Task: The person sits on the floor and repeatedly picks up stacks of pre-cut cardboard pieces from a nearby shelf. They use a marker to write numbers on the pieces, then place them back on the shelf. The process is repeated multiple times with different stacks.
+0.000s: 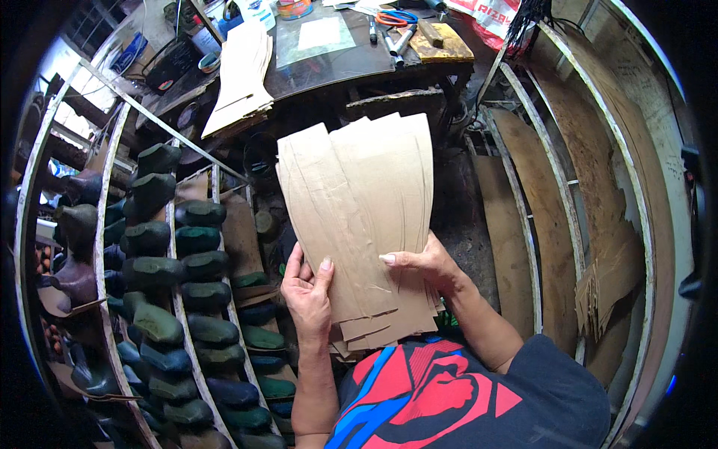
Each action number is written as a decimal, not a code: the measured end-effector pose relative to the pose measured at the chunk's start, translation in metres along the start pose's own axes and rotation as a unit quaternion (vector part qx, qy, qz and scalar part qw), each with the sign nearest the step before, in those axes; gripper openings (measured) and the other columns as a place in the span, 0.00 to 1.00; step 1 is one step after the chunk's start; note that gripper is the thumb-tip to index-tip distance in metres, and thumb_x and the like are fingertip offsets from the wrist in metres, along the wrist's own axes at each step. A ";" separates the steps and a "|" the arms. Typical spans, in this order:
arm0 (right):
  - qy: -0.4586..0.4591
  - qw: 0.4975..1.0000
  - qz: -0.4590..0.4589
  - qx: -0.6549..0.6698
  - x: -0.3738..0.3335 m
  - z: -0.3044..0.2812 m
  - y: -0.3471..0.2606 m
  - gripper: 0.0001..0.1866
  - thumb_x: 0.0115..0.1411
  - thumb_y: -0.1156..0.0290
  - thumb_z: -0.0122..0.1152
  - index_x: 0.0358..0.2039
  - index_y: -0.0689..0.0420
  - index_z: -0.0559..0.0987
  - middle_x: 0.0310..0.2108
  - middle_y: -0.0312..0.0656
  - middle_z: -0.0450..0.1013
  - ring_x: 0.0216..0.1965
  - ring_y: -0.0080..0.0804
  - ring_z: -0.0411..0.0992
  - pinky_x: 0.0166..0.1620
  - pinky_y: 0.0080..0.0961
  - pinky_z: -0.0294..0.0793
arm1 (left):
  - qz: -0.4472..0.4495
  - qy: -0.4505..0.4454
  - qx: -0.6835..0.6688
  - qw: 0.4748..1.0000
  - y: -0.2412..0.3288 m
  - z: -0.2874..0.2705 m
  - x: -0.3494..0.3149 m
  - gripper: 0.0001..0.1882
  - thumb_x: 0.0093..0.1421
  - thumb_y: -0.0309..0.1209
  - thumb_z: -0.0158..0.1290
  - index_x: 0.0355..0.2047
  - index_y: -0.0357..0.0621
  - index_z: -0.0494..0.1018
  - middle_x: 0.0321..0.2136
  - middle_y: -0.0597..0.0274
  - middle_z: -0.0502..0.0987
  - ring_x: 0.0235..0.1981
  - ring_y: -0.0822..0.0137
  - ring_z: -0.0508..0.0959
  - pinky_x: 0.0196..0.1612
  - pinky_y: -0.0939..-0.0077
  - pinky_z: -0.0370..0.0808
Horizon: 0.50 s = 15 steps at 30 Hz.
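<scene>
Between my two hands is a fanned stack of tan cardboard pieces (366, 217), held up in front of my chest. The pieces are long and curved at the sides, with uneven lower ends. My left hand (308, 292) grips the left edge, thumb on top and fingers partly behind. On the right edge, my right hand (430, 266) is closed with its thumb lying across the top sheet; its other fingers are mostly hidden behind the stack. Another pile of similar cardboard pieces (243, 75) lies at the left end of the worktable.
The dark worktable (299, 82) ahead bears a pale sheet (320, 34), scissors (396, 18) and a yellowish block (441, 45). To my left, a rack (176, 284) holds many dark green shoe lasts (206, 266). Large brown sheets (538, 217) stand in a rack on my right.
</scene>
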State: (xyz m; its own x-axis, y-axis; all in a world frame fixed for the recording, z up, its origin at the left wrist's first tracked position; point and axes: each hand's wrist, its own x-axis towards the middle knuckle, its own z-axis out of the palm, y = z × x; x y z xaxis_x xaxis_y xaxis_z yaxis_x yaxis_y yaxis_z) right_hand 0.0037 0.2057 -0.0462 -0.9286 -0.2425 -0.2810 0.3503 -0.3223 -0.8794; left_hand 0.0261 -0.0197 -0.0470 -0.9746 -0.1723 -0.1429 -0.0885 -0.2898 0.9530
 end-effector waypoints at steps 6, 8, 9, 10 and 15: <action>-0.014 0.999 0.005 0.047 -0.001 0.006 0.007 0.39 0.51 0.71 0.81 0.61 0.66 0.73 0.53 0.45 0.78 0.53 0.32 0.77 0.57 0.33 0.77 | 0.012 0.009 0.000 1.000 0.008 -0.015 -0.002 0.30 0.69 0.20 0.56 0.68 0.36 0.57 0.49 0.46 0.82 0.47 0.67 0.81 0.52 0.74 0.78; 0.001 0.999 0.000 0.052 -0.002 0.001 0.008 0.37 0.52 0.72 0.79 0.60 0.67 0.73 0.52 0.46 0.78 0.52 0.32 0.77 0.56 0.33 0.78 | 0.021 0.061 0.019 0.998 0.015 -0.025 0.003 0.30 0.68 0.19 0.55 0.68 0.36 0.58 0.50 0.45 0.81 0.49 0.65 0.81 0.54 0.70 0.78; 0.002 0.998 -0.006 0.058 -0.002 -0.002 0.009 0.35 0.54 0.72 0.76 0.60 0.68 0.73 0.52 0.47 0.78 0.51 0.32 0.78 0.56 0.33 0.79 | 0.031 0.064 -0.011 0.997 0.018 -0.029 0.005 0.30 0.68 0.19 0.55 0.68 0.35 0.58 0.50 0.45 0.81 0.49 0.64 0.81 0.55 0.69 0.77; -0.004 0.998 -0.015 0.067 -0.002 -0.005 0.009 0.33 0.55 0.72 0.74 0.60 0.68 0.73 0.52 0.48 0.78 0.51 0.33 0.78 0.55 0.34 0.80 | 0.030 0.080 -0.037 0.996 0.021 -0.033 0.007 0.30 0.68 0.20 0.55 0.68 0.34 0.58 0.51 0.45 0.81 0.49 0.63 0.81 0.56 0.67 0.77; -0.036 0.976 0.073 0.202 -0.001 -0.014 0.005 0.31 0.56 0.71 0.60 0.60 0.71 0.72 0.51 0.50 0.78 0.49 0.34 0.80 0.54 0.33 0.81 | -0.024 0.034 -0.093 0.995 0.020 -0.027 0.003 0.32 0.66 0.19 0.55 0.69 0.34 0.58 0.54 0.46 0.80 0.52 0.63 0.80 0.61 0.68 0.74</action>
State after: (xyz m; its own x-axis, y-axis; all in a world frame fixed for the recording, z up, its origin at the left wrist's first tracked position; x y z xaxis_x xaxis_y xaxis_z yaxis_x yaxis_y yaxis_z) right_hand 0.0044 0.2165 -0.0558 -0.8593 -0.3720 -0.3511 0.5114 -0.6111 -0.6041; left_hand 0.0272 -0.0514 -0.0360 -0.9536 -0.2151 -0.2108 -0.0892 -0.4669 0.8798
